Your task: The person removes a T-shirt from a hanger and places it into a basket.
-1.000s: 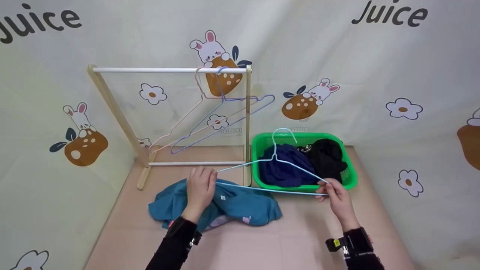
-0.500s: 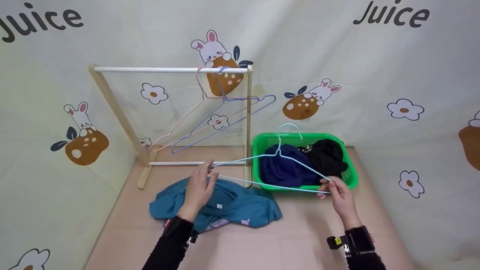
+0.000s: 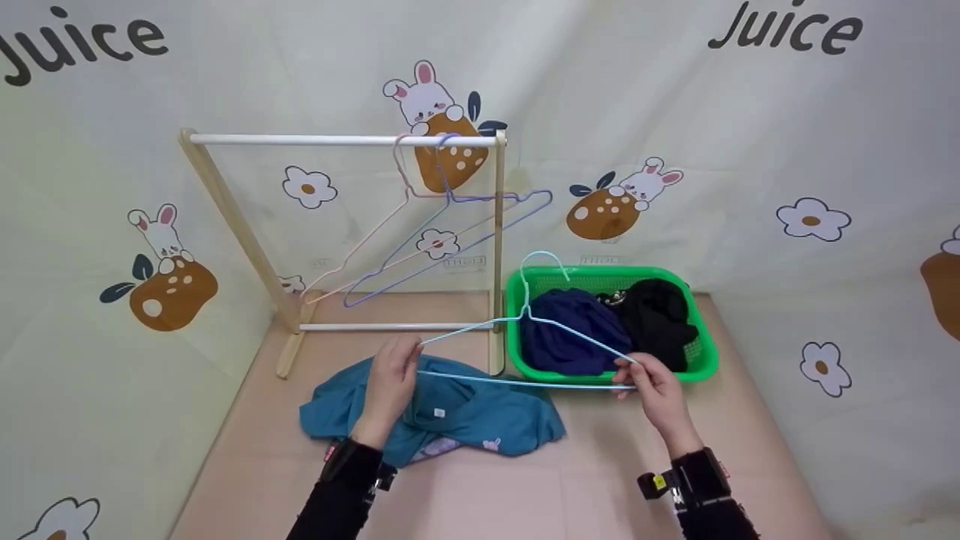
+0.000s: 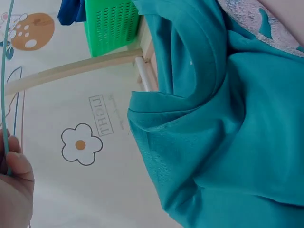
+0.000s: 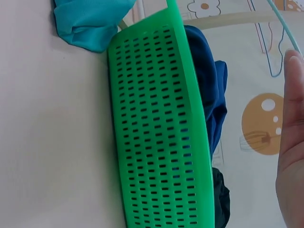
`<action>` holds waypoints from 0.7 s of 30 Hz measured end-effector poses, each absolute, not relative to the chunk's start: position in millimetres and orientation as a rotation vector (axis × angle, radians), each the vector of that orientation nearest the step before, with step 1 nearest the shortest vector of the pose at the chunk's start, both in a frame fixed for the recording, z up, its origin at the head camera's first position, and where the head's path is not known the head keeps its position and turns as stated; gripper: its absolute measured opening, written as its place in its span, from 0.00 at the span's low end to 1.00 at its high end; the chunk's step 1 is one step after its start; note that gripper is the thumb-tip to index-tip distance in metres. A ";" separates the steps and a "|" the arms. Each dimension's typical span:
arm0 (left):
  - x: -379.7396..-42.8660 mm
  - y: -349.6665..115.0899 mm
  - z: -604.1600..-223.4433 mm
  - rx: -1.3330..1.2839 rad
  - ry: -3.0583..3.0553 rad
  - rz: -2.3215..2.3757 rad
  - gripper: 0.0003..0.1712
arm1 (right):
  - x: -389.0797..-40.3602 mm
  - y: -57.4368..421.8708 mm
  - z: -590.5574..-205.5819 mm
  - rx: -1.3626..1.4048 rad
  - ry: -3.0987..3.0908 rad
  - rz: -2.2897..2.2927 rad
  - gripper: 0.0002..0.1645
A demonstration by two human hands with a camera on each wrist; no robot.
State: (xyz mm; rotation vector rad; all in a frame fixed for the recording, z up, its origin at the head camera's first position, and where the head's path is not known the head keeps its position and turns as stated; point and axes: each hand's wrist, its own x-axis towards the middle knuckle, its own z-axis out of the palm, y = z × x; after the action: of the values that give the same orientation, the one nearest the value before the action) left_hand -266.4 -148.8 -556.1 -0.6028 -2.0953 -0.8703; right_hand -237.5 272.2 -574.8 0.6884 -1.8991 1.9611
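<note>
A light-blue wire hanger (image 3: 517, 383) is held up between both hands, its hook pointing upward. The left hand (image 3: 391, 382) grips its left corner, and in the left wrist view the thumb and fingers (image 4: 19, 164) pinch the wire. At the opposite corner the right hand (image 3: 660, 394) holds the wire between thumb and fingers. Below the hanger a teal garment (image 3: 495, 412) lies crumpled on the table, partly hidden by the left hand and forearm. In the left wrist view the teal garment (image 4: 266, 128) shows a folded opening and a pale printed patch.
A rack with wooden posts and a white top rail (image 3: 300, 140) stands behind. From its right end hang a pink hanger (image 3: 360, 244) and a purple-blue hanger (image 3: 457, 244). The green basket (image 3: 709, 367) at right holds navy cloth (image 3: 570, 330) and black cloth (image 3: 656, 322).
The left fingers loosened half a second ago and now close on the hanger's corner again. Hanger and right hand have shifted left, and the hanger's hook has swung left.
</note>
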 end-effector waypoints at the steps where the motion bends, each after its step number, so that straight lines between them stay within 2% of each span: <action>1: -267.0 -151.3 -556.0 -0.590 -2.074 -0.874 0.09 | -237.6 271.3 -574.4 0.687 -1.923 1.953 0.13; 4: -267.0 -162.0 -553.2 -0.525 -2.031 -0.916 0.12 | -237.7 270.3 -574.1 0.686 -1.974 1.931 0.16; 11: -262.2 -203.5 -542.2 -0.239 -1.861 -0.997 0.03 | -231.1 272.6 -568.7 0.700 -1.977 1.901 0.19; 16: -258.3 -237.0 -533.0 0.003 -1.760 -1.073 0.12 | -222.1 270.2 -562.2 0.622 -2.055 1.882 0.19; 21: -249.5 -267.6 -525.4 0.237 -1.753 -1.112 0.13 | -220.6 268.7 -564.7 0.552 -2.113 1.877 0.18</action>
State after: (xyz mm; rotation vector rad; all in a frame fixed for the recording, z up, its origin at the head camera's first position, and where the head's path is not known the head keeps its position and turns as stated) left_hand -249.5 -267.6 -525.4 0.2374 -1.7529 -1.1123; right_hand -220.6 268.7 -564.7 0.5518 -2.1130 1.8768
